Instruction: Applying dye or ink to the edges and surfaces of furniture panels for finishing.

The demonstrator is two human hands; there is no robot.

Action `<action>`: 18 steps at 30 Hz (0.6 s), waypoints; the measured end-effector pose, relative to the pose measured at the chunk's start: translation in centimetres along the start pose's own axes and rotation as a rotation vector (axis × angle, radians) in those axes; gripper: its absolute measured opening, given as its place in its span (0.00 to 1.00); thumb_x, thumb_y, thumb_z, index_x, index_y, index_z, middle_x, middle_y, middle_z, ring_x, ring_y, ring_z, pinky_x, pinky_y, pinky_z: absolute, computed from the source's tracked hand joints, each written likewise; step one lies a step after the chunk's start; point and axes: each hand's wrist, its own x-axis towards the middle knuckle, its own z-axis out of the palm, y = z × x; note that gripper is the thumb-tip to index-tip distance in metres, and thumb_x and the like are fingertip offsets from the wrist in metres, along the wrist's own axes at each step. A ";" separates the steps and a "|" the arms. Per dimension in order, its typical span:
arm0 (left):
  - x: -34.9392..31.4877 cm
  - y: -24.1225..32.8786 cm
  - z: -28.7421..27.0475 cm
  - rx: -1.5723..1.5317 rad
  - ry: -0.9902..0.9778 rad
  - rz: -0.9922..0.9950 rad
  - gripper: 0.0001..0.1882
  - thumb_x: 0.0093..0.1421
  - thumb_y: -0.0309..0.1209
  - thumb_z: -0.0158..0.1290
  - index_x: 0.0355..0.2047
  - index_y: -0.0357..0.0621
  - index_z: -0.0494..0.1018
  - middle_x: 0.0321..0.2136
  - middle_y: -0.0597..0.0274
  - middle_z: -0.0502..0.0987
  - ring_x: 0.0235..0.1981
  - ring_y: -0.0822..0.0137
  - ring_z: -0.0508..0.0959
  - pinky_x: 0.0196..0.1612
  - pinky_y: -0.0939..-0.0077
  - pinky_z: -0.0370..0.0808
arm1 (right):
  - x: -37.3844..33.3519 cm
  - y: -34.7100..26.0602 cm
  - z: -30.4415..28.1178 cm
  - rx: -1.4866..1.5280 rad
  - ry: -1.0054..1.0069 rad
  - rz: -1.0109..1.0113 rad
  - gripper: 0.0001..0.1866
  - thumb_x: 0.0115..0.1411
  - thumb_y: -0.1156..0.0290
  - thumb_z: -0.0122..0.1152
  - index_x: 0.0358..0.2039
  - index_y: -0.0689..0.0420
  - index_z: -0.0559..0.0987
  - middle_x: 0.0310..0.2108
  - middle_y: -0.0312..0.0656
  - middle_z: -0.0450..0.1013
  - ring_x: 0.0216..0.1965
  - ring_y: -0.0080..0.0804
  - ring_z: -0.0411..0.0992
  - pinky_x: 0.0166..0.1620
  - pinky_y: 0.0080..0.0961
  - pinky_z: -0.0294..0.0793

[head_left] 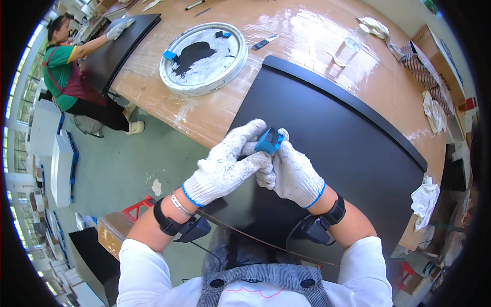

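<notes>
My left hand [227, 161], in a white knit glove with a blue cuff, is closed with its fingertips on a small blue block [267, 141]. The block has a dark, smeared face. My right hand [296, 171], gloved the same way, closes on the block from the other side, its thumb along the edge. Both hands meet over the left part of a large matte black panel [327, 133], which has a raised strip along its far edge. Some of the fingers are hidden behind the block and each other.
A round white lid [225, 77] with black paste, a blue block [170, 55] and small dark pieces lies on the brown table [138, 77]. Nearby are a utility knife [265, 42], a clear glass [348, 51] and white cloths [424, 199]. A co-worker [76, 77] wipes another black panel [123, 46].
</notes>
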 end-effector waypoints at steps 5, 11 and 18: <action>2.7 -2.0 1.4 -0.449 -0.103 -0.123 0.24 0.62 0.24 0.53 0.59 0.40 0.63 0.51 0.58 0.72 0.50 0.70 0.72 0.54 0.72 0.70 | -0.2 -0.5 -2.3 0.017 0.011 -0.079 0.25 0.69 0.46 0.39 0.41 0.58 0.73 0.26 0.39 0.69 0.23 0.29 0.65 0.27 0.24 0.65; 7.8 -1.3 -2.2 -0.384 0.155 -0.137 0.25 0.58 0.23 0.55 0.56 0.42 0.63 0.46 0.59 0.73 0.41 0.68 0.77 0.47 0.69 0.78 | -0.2 -8.3 -5.1 -0.770 0.644 -0.381 0.18 0.67 0.59 0.51 0.47 0.59 0.76 0.26 0.35 0.73 0.23 0.18 0.67 0.28 0.16 0.69; 15.0 -2.1 -6.5 -0.029 0.169 -0.111 0.26 0.59 0.31 0.55 0.58 0.39 0.66 0.46 0.62 0.73 0.42 0.74 0.75 0.44 0.76 0.77 | 1.1 -12.5 -12.2 -1.246 0.926 -0.810 0.14 0.64 0.68 0.57 0.47 0.61 0.78 0.28 0.33 0.75 0.28 0.18 0.70 0.35 0.17 0.73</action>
